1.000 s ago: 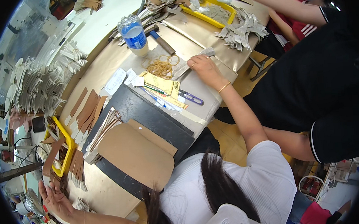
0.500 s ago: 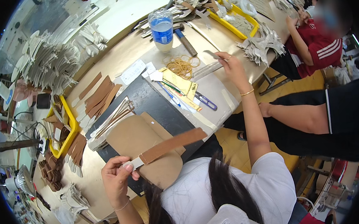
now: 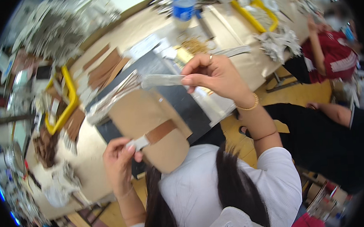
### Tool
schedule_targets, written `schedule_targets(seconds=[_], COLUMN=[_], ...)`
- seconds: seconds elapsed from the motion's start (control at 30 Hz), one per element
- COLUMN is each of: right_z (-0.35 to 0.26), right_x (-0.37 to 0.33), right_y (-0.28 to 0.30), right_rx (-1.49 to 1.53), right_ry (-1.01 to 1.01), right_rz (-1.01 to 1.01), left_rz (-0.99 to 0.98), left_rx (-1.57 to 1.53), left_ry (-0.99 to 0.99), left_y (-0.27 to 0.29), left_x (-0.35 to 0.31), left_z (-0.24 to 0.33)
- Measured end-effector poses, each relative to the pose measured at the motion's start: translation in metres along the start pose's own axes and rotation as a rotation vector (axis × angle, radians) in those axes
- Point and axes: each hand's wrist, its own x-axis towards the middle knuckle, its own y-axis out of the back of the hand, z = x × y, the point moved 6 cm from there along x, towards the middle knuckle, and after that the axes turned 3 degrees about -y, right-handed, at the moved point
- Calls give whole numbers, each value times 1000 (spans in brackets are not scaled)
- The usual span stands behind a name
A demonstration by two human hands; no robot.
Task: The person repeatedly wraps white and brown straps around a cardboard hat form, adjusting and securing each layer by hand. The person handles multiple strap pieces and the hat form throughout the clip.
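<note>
My left hand [image 3: 119, 156] pinches the pale end of a brown leather-like strip [image 3: 161, 132], which reaches across a tan rounded panel [image 3: 135, 112] in front of my body. Above the panel's far side, my right hand [image 3: 217, 75] pinches the end of a flat, pale grey piece [image 3: 161, 80] with a rounded tip. Its exact kind is blurred. The two held pieces are apart. Beneath the panel lies a black board [image 3: 155, 64], and a bundle of thin pale-edged strips [image 3: 113, 95] sits beside the panel.
Brown strips [image 3: 107, 68] lie left of the board. Yellow trays [image 3: 68, 92] stand left and far right. A bottle with a blue label [image 3: 183, 8], a hammer [image 3: 204, 24] and rubber bands [image 3: 194, 45] are farther back. A person in red [image 3: 332, 54] sits at right.
My right hand has come left and nearer from the far tabletop, with the pale piece now over the board. The brown strip now lies lower across the panel. The view has shifted.
</note>
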Motion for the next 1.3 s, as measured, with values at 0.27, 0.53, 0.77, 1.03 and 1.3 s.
schedule_targets(seconds=[0.27, 0.53, 0.77, 1.03, 1.3], right_z=[-1, 13, 18, 14, 14], right_x=[2, 1, 3, 3, 3], right_y=[-75, -103, -105, -104, -105], right_rx=[-167, -255, -315, -342, -348], right_ry=[-394, -464, -445, -441, -434], right_rz=[-421, -456, -457, -436, -443], left_rz=[-89, -61, -63, -57, -48], left_rx=[-89, -92, -63, -24, -80], left_ry=[72, 84, 93, 88, 79], left_y=[1, -3, -3, -2, -3], left_x=[-8, -10, -8, -8, -10], left_z=[10, 12, 13, 14, 15])
